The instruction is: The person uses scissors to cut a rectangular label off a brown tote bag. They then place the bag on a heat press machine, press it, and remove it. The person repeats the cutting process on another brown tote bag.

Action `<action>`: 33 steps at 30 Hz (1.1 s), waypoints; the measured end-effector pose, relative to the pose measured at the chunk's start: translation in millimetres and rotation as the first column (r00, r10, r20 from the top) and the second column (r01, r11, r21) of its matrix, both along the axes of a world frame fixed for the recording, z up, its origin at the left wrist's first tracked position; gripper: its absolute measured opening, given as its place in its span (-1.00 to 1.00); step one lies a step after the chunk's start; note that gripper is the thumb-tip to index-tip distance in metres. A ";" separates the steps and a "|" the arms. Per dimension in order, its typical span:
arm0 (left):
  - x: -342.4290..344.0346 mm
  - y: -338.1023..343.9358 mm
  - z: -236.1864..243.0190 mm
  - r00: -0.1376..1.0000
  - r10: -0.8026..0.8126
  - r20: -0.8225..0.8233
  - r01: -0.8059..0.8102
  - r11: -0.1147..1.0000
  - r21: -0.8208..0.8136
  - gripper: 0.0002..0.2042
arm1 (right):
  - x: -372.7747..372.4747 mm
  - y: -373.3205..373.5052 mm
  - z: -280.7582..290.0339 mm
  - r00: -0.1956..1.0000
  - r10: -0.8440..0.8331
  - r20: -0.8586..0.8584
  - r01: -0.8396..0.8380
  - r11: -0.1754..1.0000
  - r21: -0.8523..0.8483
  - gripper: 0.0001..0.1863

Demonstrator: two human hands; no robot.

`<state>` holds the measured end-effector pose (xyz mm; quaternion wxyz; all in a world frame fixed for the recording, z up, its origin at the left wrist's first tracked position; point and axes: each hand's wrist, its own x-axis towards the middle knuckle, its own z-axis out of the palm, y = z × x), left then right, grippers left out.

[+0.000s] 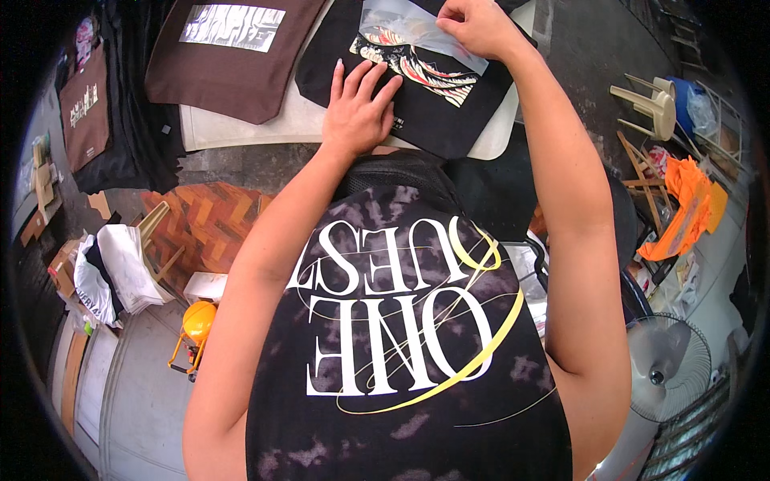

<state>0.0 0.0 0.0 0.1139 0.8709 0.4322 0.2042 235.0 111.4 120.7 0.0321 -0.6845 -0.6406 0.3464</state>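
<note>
There's black cloth (pixel 429 132) on the white tabletop (pixel 220 128) — the left hand (pixel 358 112) lies on it, fingers spread, gripping nothing; the right hand (pixel 480 28), nearly closed, pinches cloudy film (pixel 405 22) (partly up, I notice, off the print (pixel 417 68)).

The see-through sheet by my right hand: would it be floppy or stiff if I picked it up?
The see-through sheet probably flops, since it looks thin and filmy. It's likely light, as the right hand seems to just pinch it.

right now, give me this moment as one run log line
left hand: spread on black fabric | right hand: pinching translucent film at patterned print | beside: brown fabric
</note>
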 end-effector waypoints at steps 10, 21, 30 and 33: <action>-1.5 -2.0 3.8 1.000 -0.001 -0.004 0.001 1.000 -0.007 -0.51 | 8.4 -3.6 -19.6 0.998 0.053 -0.031 -0.045 0.972 0.231 -0.76; 0.1 0.4 3.4 1.000 -0.001 0.017 0.001 1.000 0.020 -0.54 | 24.9 3.8 -26.1 1.000 0.023 0.007 -0.024 0.940 0.339 -0.75; 1.3 -0.2 3.8 1.000 0.012 0.011 -0.012 1.000 0.001 -0.51 | 33.3 3.0 -17.8 0.995 -0.091 -0.045 0.100 0.940 0.326 -0.73; 1.2 0.2 4.0 1.000 0.009 0.011 -0.009 1.000 -0.005 -0.51 | 36.3 5.6 -15.3 0.992 -0.115 -0.054 0.126 0.944 0.304 -0.73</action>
